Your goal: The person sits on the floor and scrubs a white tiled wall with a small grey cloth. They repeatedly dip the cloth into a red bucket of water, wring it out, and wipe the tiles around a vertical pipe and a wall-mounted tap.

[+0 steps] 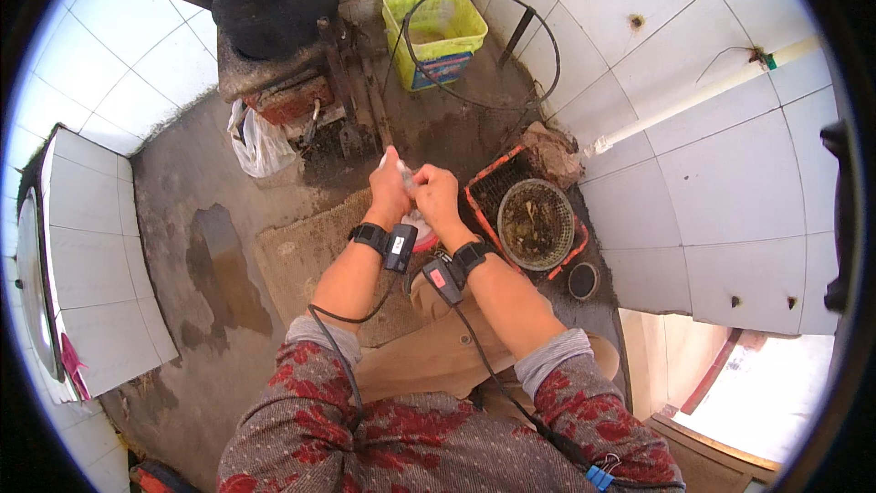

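My left hand [390, 190] and my right hand [434, 193] meet in front of me at the middle of the view. Between their fingers is a small, pale, partly see-through item [408, 181], too small to name; the fingers of both hands close on it. Just below the hands, partly hidden by my wrists, sits a red-rimmed container [426, 242] with whitish content. Each wrist bears a black strap with a small cabled box.
Right of my hands, a round strainer basket [536, 224] with scraps rests on an orange-edged crate [489, 174]. Ahead are a yellow-green bucket [438, 48], a wire ring stand [559, 55] and a stove with a blackened pot [277, 14]. A wet patch [229, 274] marks the floor at left.
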`<action>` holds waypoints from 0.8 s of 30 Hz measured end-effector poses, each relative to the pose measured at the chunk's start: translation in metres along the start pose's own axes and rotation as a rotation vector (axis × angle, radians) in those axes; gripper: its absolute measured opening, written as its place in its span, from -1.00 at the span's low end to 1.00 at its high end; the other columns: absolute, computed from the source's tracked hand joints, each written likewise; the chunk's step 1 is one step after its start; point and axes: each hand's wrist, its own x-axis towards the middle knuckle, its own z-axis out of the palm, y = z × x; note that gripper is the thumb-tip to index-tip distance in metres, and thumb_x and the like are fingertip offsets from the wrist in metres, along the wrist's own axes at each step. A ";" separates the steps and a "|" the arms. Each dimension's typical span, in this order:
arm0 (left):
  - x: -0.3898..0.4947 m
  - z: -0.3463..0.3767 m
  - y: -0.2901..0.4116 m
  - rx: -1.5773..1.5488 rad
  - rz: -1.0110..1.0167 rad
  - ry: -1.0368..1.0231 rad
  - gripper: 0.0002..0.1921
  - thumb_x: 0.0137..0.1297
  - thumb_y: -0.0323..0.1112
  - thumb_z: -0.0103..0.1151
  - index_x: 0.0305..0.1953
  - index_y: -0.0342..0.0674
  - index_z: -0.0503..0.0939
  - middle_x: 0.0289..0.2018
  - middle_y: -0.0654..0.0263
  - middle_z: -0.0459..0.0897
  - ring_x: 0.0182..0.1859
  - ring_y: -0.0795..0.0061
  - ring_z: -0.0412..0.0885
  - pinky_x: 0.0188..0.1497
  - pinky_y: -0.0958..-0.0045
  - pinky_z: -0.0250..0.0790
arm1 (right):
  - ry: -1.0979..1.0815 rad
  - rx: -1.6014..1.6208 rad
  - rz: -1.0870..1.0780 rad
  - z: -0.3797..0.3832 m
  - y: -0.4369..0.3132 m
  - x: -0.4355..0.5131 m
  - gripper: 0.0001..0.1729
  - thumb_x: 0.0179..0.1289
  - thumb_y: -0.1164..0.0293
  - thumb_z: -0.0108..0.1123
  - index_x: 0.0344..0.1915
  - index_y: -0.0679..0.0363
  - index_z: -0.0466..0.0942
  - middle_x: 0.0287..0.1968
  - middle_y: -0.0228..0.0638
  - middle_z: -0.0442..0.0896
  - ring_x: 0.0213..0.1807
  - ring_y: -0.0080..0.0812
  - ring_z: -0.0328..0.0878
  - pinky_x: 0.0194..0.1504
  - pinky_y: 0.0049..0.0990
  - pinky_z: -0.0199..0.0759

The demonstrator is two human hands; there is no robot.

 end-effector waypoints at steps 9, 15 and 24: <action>-0.003 0.002 0.001 0.070 -0.013 -0.051 -0.65 0.34 -0.05 0.22 -0.38 -0.24 0.52 -0.51 0.38 0.47 -0.49 0.45 0.38 -0.46 0.25 0.25 | -0.034 0.059 0.087 -0.006 -0.006 0.005 -0.94 -0.18 0.58 0.14 -0.59 0.33 0.52 -0.57 0.02 0.55 -0.49 0.00 0.55 -0.43 -0.22 0.37; -0.010 0.002 0.014 0.153 -0.077 -0.089 -0.64 0.40 0.00 0.14 -0.35 -0.19 0.51 -0.50 0.37 0.48 -0.47 0.43 0.44 -0.42 0.27 0.32 | -0.010 0.062 0.047 -0.005 -0.010 0.003 -0.93 -0.17 0.61 0.23 -0.59 0.35 0.51 -0.66 -0.22 0.50 -0.59 -0.48 0.44 -0.49 -0.40 0.32; -0.028 -0.016 0.012 0.082 -0.036 -0.375 -0.66 0.42 0.04 0.11 -0.12 -0.12 0.47 -0.27 0.36 0.55 -0.20 0.42 0.55 -0.19 0.29 0.43 | -0.027 0.374 0.428 -0.016 -0.009 0.014 -0.83 -0.05 0.61 0.39 -0.50 0.33 0.52 -0.61 -0.25 0.57 -0.62 -0.39 0.53 -0.60 -0.38 0.35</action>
